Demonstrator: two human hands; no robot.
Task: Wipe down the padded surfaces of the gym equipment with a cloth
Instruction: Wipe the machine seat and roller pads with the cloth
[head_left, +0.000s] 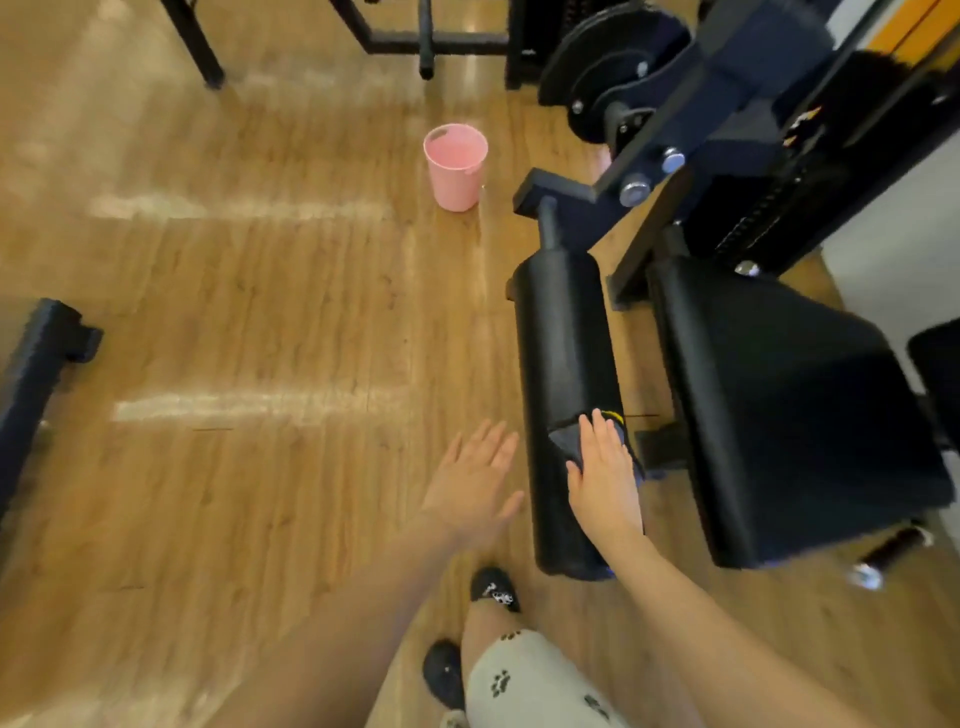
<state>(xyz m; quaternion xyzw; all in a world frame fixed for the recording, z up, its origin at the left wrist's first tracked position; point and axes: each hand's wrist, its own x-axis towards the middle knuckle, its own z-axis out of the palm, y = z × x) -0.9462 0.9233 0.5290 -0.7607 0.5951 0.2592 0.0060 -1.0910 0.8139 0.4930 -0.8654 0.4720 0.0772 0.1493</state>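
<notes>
Dark cloth (571, 441) under flat right hand (605, 470) fingers on roller pad (563, 338); left hand (475, 480) fingers wide, empty.

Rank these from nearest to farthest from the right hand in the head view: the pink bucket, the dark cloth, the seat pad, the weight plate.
1. The dark cloth, pressed flat under the right hand on the roller pad.
2. The seat pad, just to the right of the roller.
3. The pink bucket, ahead on the wooden floor, to the left.
4. The weight plate, farthest, up on the machine.
</notes>
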